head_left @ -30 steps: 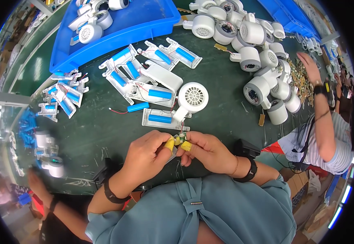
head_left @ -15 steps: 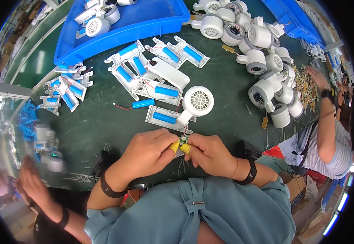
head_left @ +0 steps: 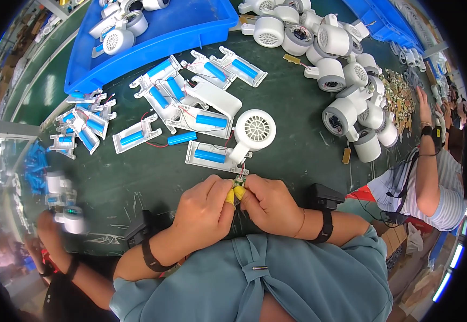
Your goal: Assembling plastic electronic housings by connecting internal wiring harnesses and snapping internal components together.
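Note:
Both thumbs wear yellow finger covers, and my hands meet near the table's front edge. My left hand [head_left: 204, 208] is closed in a pinch on a small green circuit board [head_left: 239, 182]. From the other side my right hand [head_left: 272, 208] pinches the same board; the fingers hide most of it. Thin wires run from the board up to a white handheld fan [head_left: 256, 130] with a round grille. Its neck lies over an open white handle shell [head_left: 192, 155] holding a blue battery cell [head_left: 210, 156]. A loose blue cell [head_left: 182, 138] with wires lies just beyond.
More shells with cells [head_left: 212, 122] spread beyond the fan, before a blue bin [head_left: 153, 60] with fans. White fan heads [head_left: 330, 75] and a heap of small boards [head_left: 400, 99] lie right. Black stands [head_left: 323, 196] flank my forearms. Co-workers' arms [head_left: 425, 155] show at both sides.
A handle shell with a blue cell now lies left of the loose cell. The left co-worker's hand has drawn back from view partly. My hands keep pinching the board; the view has shifted slightly.

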`<state>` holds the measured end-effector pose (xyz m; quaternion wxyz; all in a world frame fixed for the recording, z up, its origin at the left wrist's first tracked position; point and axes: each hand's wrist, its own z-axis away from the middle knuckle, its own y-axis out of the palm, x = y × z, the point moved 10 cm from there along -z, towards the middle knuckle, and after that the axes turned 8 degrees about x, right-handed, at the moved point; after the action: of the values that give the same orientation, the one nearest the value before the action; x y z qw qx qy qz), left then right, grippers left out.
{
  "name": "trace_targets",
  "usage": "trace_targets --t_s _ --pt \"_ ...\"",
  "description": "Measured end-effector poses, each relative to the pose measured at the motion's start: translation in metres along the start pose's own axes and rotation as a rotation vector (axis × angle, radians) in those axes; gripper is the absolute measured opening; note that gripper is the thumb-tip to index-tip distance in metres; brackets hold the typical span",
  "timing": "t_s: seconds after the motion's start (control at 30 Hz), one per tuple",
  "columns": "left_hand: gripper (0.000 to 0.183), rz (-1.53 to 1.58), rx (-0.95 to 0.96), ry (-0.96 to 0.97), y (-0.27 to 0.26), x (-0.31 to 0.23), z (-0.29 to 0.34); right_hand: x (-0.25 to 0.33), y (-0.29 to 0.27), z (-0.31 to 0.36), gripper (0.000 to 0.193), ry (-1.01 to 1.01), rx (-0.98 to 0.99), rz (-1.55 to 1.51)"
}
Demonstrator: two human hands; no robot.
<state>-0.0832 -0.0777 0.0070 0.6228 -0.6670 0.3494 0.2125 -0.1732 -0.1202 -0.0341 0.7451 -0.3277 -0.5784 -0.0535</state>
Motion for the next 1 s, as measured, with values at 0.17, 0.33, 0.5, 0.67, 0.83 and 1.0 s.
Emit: trace_targets --t_s 0.17,0.33,0.5,0.67,0.83,1.0 --pt "0.027 -0.033 0.05 0.019 -0.002 -0.003 -0.007 0.003 -0.005 0.0 0.009 0.014 -0.005 -0.086" --pt "0.029 0.129 0.127 -0.04 -0.007 0.016 -0.007 0.0 -0.009 0.005 0.009 0.001 0.07 -0.245" --pt "0.032 0.095 0.083 -0.108 -0.007 0.022 -0.006 -0.005 -0.064 0.025 0.034 -0.041 -0.334 -0.095" --pt "0.032 0.019 0.036 -0.096 -0.002 0.023 -0.008 0.004 -0.085 -0.001 0.078 -0.033 -0.36 0.263" --pt "0.03 0.001 0.007 -0.105 -0.003 0.022 -0.008 -0.001 -0.079 -0.024 0.075 -0.106 -0.357 0.321" --pt "0.031 0.058 0.051 -0.14 -0.001 0.028 -0.008 -0.004 -0.077 -0.023 0.071 -0.094 -0.381 0.314"
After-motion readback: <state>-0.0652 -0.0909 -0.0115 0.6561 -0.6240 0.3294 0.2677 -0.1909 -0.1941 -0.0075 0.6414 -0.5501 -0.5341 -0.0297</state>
